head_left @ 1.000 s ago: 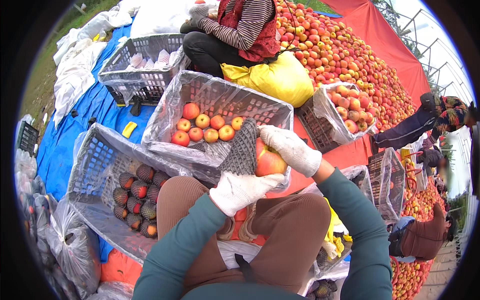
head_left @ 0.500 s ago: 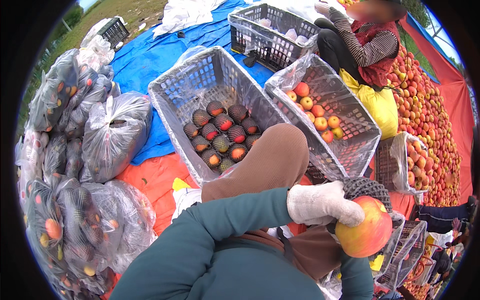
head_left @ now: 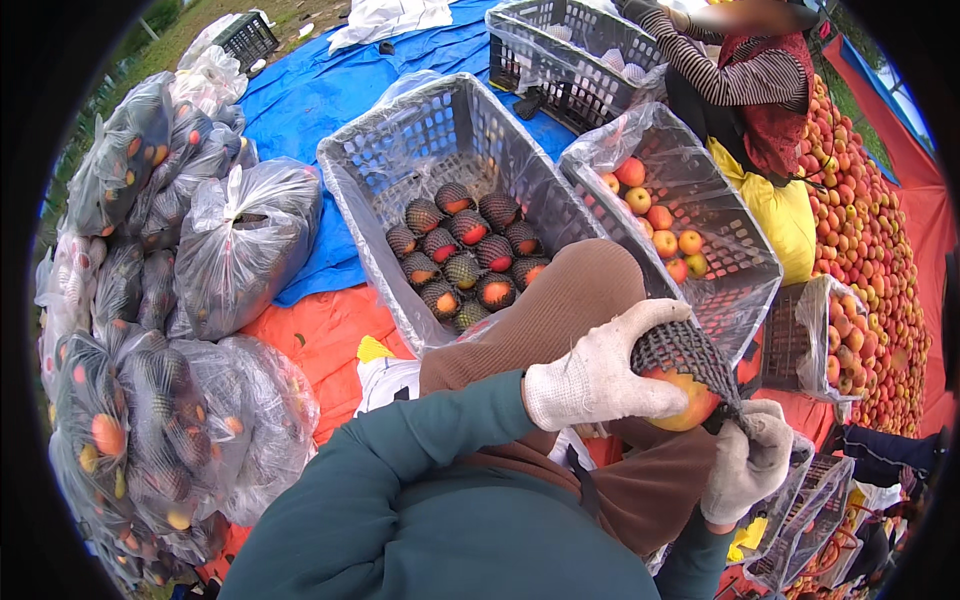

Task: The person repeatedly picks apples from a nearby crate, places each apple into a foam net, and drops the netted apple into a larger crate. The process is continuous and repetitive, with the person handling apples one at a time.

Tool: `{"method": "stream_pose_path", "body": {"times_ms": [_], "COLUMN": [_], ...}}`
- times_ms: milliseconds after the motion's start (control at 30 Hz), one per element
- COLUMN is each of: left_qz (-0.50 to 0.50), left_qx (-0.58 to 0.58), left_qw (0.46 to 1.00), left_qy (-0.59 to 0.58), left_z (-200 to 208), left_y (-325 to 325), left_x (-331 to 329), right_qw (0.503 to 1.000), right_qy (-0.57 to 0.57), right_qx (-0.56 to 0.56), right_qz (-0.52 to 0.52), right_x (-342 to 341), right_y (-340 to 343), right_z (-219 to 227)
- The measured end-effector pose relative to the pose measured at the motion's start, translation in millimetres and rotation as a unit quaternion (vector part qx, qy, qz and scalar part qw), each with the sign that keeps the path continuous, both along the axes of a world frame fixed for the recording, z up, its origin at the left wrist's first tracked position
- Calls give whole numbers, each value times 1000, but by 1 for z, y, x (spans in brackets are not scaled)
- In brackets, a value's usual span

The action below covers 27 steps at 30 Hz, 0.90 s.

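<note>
Over my lap, my left hand [head_left: 605,372] in a white knit glove grips a red-yellow apple [head_left: 682,400], thumb on one side and fingers on the other. Black foam netting [head_left: 685,352] covers much of that apple, leaving part of its skin bare. On the apple's right, my gloved right hand [head_left: 748,458] is closed on the gathered end of the netting. Beyond my knee stands a plastic-lined crate [head_left: 350,210] with several netted apples [head_left: 465,245] inside. To its right, another lined crate [head_left: 735,235] holds several bare apples [head_left: 660,218].
Clear bags [head_left: 245,245] of netted apples are piled at left. A large heap of apples [head_left: 865,230] lies at right, beside a yellow sack [head_left: 780,225]. A person in striped sleeves [head_left: 750,85] sits at the far right near another crate [head_left: 560,75]. Blue sheeting [head_left: 290,100] covers ground behind.
My right hand has come into view from behind the apple and now holds the netting's end. The netting covers more of the apple. My left hand has shifted left and the view has shifted slightly.
</note>
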<state>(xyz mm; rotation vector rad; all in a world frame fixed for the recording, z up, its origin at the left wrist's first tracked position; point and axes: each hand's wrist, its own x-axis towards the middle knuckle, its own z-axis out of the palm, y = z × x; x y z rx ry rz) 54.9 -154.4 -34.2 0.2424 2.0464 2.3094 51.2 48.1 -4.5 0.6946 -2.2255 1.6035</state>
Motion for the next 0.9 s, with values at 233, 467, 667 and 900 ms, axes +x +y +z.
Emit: {"method": "stream_pose_path", "body": {"times_ms": [233,467,667,900], "left_qz": [145,60,23,333], "left_qx": [142,444,379,141], "left_qw": [979,888,920,913], "left_qy": [-4,-102,-95,-189], "left_z": [-5,-15,-34,-146], "left_y": [-54,-79,-109,-266], "left_x": [-39,-53,-89,-171], "right_qw": [937,956,961,970], "right_qy": [53,129,71,-208], "right_qx": [244,229,152,86], "right_qz": [244,130,221,86], "right_x": [-27,-94,-142,-164], "right_y": [-57,-95,-136,-46], "right_z": [10,9,-6,-7]}}
